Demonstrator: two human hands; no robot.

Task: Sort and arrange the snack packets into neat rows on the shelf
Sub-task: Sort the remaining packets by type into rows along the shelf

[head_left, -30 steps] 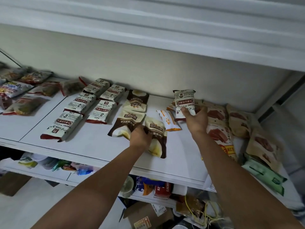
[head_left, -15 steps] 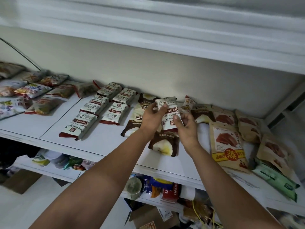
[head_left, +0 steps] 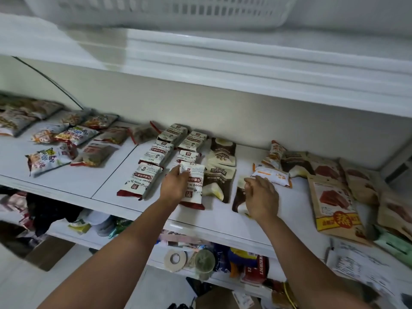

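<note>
Plainly, a white-and-red packet (head_left: 194,186) is held by the left grip (head_left: 175,186), the fingers and thumb being closed round its upper left edge. That packet is placed at the near end of the right-hand one of two rows of matching packets (head_left: 156,153), which run from the front of the shelf (head_left: 107,175) toward the back wall.

The right grip (head_left: 262,199) is laid over a brown packet (head_left: 238,197), with bent fingers at the packet's top edge; whether the packet is pinched or only touched cannot be told. Just beside it, to the left, a row of three more brown packets (head_left: 219,175) is seen, next to the white-and-red rows. Just beyond the right fingertips a white-and-orange packet (head_left: 273,176) is found lying crosswise.

Farther right, large tan pouches (head_left: 332,204) are spread loosely and overlap one another. At the far left, colourful crisp bags (head_left: 49,159) are scattered without order. A white slotted basket (head_left: 169,10) is carried by the shelf above, and a roll of tape (head_left: 175,259) is seen on the lower shelf among other clutter.
</note>
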